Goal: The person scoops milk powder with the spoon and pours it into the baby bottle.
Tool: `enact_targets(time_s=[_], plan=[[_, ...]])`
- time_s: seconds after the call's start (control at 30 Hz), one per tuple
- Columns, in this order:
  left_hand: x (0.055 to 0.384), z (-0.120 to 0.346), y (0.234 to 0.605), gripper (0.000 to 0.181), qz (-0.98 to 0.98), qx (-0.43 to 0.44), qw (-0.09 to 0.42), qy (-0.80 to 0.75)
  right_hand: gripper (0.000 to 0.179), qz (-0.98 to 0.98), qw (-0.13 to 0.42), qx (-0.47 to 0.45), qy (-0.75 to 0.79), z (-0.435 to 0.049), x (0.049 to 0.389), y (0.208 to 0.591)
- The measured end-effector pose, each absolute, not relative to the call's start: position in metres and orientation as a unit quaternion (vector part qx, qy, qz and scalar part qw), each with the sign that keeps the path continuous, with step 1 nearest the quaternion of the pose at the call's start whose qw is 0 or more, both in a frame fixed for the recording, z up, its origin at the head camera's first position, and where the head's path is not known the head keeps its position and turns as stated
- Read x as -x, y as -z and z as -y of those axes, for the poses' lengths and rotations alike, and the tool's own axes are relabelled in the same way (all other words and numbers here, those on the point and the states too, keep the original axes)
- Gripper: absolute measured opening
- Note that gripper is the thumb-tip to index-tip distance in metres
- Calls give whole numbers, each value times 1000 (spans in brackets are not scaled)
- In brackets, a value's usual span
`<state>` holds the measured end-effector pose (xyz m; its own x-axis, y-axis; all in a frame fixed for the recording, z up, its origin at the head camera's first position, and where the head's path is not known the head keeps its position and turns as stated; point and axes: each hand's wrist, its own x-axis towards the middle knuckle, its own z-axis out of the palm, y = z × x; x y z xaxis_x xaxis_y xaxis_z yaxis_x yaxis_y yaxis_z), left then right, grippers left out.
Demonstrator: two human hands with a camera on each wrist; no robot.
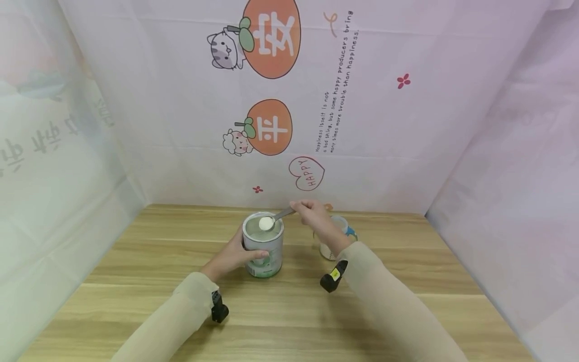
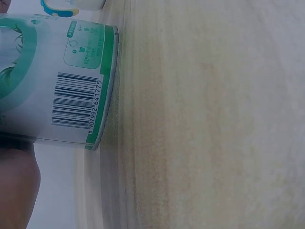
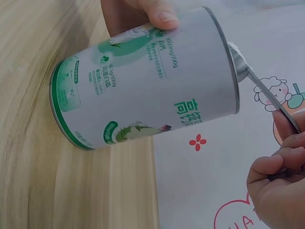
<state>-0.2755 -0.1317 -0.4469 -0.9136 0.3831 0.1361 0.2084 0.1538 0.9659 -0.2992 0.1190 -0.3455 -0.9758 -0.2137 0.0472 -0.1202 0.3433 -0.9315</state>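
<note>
A white and green milk powder can [image 1: 267, 261] with its top open stands upright on the table. Around its left side my left hand [image 1: 232, 255] grips it, thumb across the front. My right hand [image 1: 314, 218] pinches the handle of a grey scoop [image 1: 285, 212], whose bowl holds a heap of pale powder [image 1: 266, 223] at the can's mouth. In the right wrist view the scoop [image 3: 269, 90] slants up over the rim of the can [image 3: 143, 81]. Beyond the can in the left wrist view, part of a cup's blue and yellow handle [image 2: 59, 10] shows.
Behind my right wrist stands a clear cup [image 1: 339, 223] with blue parts, partly hidden by the arm. The wood-grain table [image 1: 280, 322] meets printed cloth walls [image 1: 375, 151] at the back and both sides.
</note>
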Motion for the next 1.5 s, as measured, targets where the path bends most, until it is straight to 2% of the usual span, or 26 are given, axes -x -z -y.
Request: enact_targets(time_s=[0.43,0.9,1.23,1.5], plan=[[278,132,450,99,-757,-201,58,-619,37,-820,43,114,560,-134,295,337],[276,133,448,98,-754,-207,68,-620,38,-809,26,119,574,-153,297,340],[278,133,450,98,-752,-196,70,-625,41,-810,30,101,577,-179,296,337],[277,132,448,99,-749,-205,75,-625,36,-814,21,96,572,-204,294,336]])
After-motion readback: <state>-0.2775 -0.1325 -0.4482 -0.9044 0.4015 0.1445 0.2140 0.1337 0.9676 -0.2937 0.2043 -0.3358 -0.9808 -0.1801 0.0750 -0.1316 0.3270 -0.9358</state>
